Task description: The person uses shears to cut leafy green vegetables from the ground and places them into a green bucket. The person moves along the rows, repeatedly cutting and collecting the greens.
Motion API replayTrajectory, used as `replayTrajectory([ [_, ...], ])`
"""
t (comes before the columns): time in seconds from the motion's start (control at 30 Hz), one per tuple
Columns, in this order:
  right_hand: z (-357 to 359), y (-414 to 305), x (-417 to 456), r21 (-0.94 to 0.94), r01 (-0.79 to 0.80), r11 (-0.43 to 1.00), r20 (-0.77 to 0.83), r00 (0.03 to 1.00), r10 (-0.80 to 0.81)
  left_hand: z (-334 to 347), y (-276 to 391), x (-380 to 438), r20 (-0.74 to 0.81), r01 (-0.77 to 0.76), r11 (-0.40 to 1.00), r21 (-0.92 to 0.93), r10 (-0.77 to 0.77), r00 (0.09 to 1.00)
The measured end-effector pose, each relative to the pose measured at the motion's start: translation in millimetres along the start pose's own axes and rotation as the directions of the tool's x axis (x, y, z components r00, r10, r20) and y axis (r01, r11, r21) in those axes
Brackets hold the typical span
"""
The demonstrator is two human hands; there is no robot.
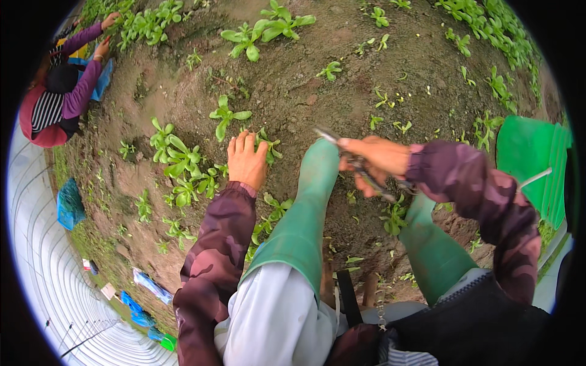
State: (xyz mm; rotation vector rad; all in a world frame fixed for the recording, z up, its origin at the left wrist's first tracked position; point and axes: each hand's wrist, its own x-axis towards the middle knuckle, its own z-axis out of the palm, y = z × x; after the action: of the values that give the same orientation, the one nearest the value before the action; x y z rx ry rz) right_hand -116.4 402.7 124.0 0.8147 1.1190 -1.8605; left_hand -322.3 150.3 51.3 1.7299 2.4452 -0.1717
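My left hand (247, 160), back upward, reaches down to the soil with its fingertips curled out of sight. Leaves of a small green leafy plant (271, 145) show right beside its thumb; whether the fingers grip it is hidden. A rosette plant (225, 117) grows just beyond the fingers, and a denser clump (182, 158) stands to their left. Above the ground between my knees, my right hand (373, 158) is closed around a bladed metal hand tool (326, 135), blurred by motion. Below that hand, another leafy plant (394, 218) grows beside my right boot.
My green rubber boots (316, 183) stand on the soil bed. A green plastic crate (526, 160) is at the right. Another person (59, 100) crouches at the upper left, reaching into plants. Blue plastic bags (71, 204) lie along the left edge. Denser greens (494, 32) grow upper right.
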Motion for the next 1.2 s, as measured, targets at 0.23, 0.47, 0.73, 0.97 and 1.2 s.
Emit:
replayTrajectory([
  [0.23,43.6,-20.3,96.1,-0.091,-0.058,0.994,0.134,0.989,0.070,2.1,-4.2,-5.6,-0.044,0.063,0.977,-0.202,-0.073,0.996],
  [0.47,49.7,-25.0,126.9,-0.119,-0.056,0.991,0.089,0.994,0.067,12.0,-3.8,-1.2,-0.144,0.044,0.963,-0.265,-0.085,0.986],
  [0.73,54.6,-26.8,127.9,-0.195,-0.007,0.981,0.025,1.000,0.012,7.0,-2.1,0.9,-0.101,0.088,0.981,-0.171,-0.106,0.989],
  [0.97,57.7,-27.6,128.0,-0.293,0.032,0.956,-0.004,0.999,-0.035,8.1,-3.2,5.8,-0.031,0.079,0.988,-0.132,-0.084,0.996],
  [1.2,59.6,-22.0,134.5,-0.317,0.027,0.948,-0.007,1.000,-0.031,10.6,-2.6,6.2,-0.030,0.081,0.991,-0.109,-0.085,0.996],
])
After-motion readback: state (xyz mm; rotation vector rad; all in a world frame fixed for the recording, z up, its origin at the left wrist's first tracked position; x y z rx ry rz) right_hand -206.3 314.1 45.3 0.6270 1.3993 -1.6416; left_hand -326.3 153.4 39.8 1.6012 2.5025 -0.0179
